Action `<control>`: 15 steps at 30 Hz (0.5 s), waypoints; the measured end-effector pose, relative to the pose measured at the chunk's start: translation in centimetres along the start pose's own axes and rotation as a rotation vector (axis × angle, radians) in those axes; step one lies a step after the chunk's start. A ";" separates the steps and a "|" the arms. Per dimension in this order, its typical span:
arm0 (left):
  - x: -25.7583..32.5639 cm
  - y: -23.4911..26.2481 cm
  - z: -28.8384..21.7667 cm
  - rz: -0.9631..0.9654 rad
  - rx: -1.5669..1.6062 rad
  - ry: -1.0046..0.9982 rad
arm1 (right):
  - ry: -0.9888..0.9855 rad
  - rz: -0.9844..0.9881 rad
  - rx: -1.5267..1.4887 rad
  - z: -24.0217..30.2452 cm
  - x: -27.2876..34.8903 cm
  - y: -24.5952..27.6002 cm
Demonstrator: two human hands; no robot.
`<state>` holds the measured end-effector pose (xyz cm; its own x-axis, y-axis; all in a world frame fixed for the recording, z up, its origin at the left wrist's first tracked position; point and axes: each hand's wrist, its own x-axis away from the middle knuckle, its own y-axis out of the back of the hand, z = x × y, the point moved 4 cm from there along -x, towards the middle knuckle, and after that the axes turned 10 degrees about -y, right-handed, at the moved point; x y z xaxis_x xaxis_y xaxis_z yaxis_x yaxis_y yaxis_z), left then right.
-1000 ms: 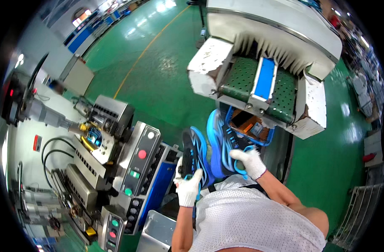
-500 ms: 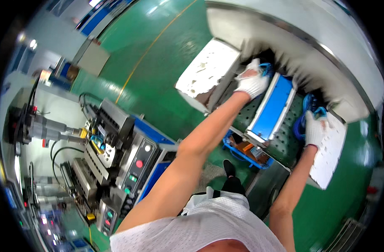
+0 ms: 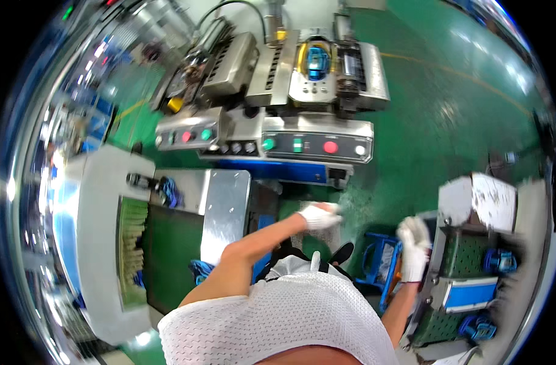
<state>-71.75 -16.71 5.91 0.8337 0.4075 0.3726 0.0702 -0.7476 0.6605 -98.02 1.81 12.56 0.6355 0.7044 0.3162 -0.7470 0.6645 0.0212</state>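
My left hand (image 3: 320,216), in a white knitted glove, hangs over the floor in front of the machine. Its fingers point right, apart and somewhat blurred, and nothing shows in them. My right hand (image 3: 415,248), gloved the same way, is above the edge of a blue basket (image 3: 375,258), beside the perforated green conveyor bed (image 3: 463,252). Its fingers are loosely bent and appear to hold nothing. Two blue shoe-like pieces, one far (image 3: 500,261) and one near (image 3: 477,327), lie on that bed, either side of a blue-topped divider (image 3: 471,295).
Ahead stands a machine with a control panel (image 3: 317,145) of coloured buttons; a blue shoe-like piece (image 3: 317,62) sits in its fixture. At left are a metal tray (image 3: 226,207), a bristle-curtained housing (image 3: 101,243) and a black-and-blue piece (image 3: 168,190). A worn white block (image 3: 494,201) stands at right.
My view has swung left from the conveyor to the machine. Both hands have come away from the blue pieces, which remain on the bed; the left hand is now over the floor.
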 end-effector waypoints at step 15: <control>65.9 -15.6 38.4 -1.274 0.258 1.682 | -0.108 0.770 1.123 -12.9 0.7 -36.9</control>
<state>3.15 1.66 -4.88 -0.8751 0.4767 0.0833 0.2372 0.2725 0.9324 -67.48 -19.04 -0.25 0.0110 0.7437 0.6684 -0.6896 -0.4785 0.5437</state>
